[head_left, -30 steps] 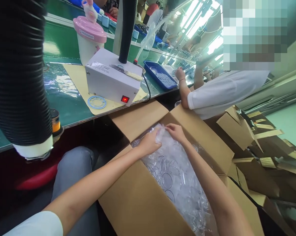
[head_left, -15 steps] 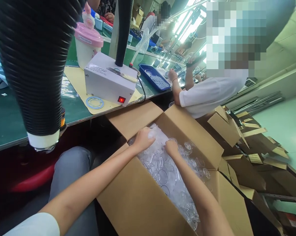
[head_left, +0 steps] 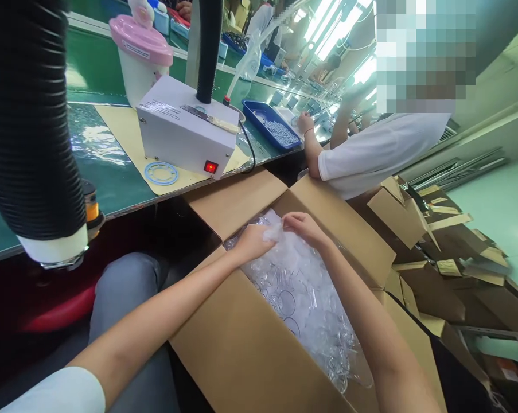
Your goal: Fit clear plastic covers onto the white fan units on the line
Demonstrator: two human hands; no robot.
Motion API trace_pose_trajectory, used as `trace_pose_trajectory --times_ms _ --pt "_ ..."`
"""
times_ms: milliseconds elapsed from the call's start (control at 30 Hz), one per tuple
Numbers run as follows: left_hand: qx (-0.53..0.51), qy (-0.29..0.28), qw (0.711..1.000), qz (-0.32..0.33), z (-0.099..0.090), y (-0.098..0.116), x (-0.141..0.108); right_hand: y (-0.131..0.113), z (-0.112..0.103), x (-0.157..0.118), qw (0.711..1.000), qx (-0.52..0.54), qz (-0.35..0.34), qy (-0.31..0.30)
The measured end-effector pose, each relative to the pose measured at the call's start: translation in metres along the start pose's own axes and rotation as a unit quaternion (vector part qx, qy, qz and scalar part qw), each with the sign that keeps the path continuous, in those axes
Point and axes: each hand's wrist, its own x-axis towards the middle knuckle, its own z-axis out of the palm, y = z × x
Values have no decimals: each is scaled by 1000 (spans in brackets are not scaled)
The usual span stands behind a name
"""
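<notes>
Many clear plastic pieces point(head_left: 291, 304) fill a cardboard box point(head_left: 254, 338) with its flaps folded out. Above them, the left hand point(head_left: 256, 242) curls closed around a cloudy white wrapper point(head_left: 272, 232), and the right hand point(head_left: 305, 228) pinches that wrapper's edge between thumb and fingertips. Just beyond, on the green counter point(head_left: 110, 192), stands a white machine point(head_left: 185, 135) with a lit red switch point(head_left: 210, 167); a blue ring point(head_left: 175, 174) lies before it. Farther right, a blue tray point(head_left: 252, 129) holds small beads point(head_left: 280, 133), near a co-worker's white sleeve point(head_left: 362, 156).
</notes>
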Motion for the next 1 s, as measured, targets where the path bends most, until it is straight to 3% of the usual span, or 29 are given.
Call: trace_pose_trajectory --times_ms 167,300,567,800,1000 --pt "27 57 998 25 -3 4 -2 27 18 -2 974 -169 147 35" --pt "26 28 998 55 -2 3 -1 41 35 -7 940 -279 193 22" --pt "23 -8 999 47 1 1 0 51 10 2 926 -353 131 -31" --pt "35 -36 997 62 -1 0 -4 59 31 -16 924 -353 143 26" --pt "32 -41 997 51 0 -1 -2 47 8 -21 960 -254 78 86"
